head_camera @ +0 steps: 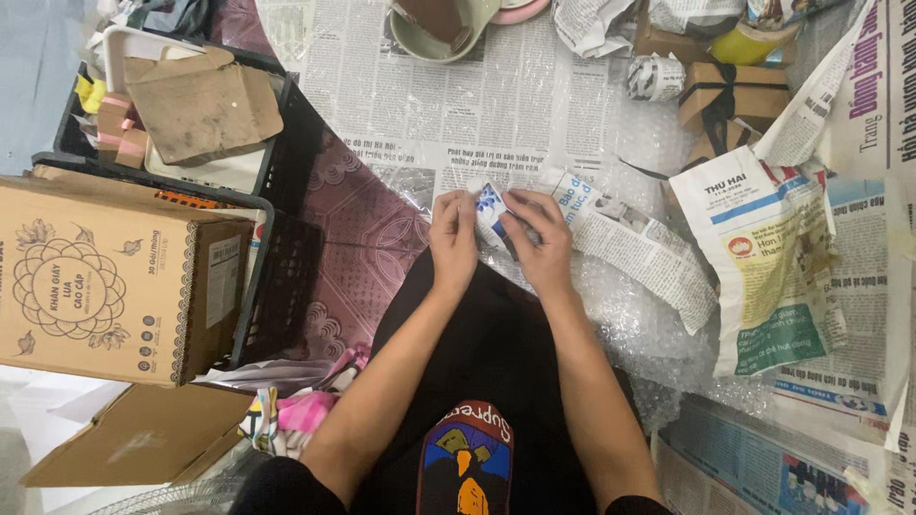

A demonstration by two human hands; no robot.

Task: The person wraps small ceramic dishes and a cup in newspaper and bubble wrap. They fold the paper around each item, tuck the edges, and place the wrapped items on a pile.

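Both my hands meet just past my knees over a small white item with blue patterning (490,204), partly wrapped in bubble wrap. My left hand (452,236) grips its left side, fingers curled on it. My right hand (539,238) grips its right side, fingers folded over the wrap and over a strip of newspaper (625,234) that runs off to the right. Most of the item is hidden by my fingers.
Newspaper sheets (477,95) and bubble wrap (639,324) cover the floor ahead and right. A black crate (277,277) holds a large brown cardboard box (105,277) at left; another crate with cardboard scraps (200,105) lies behind. Small boxes (730,91), a tape roll (754,40) and a bowl (429,43) sit at the far edge.
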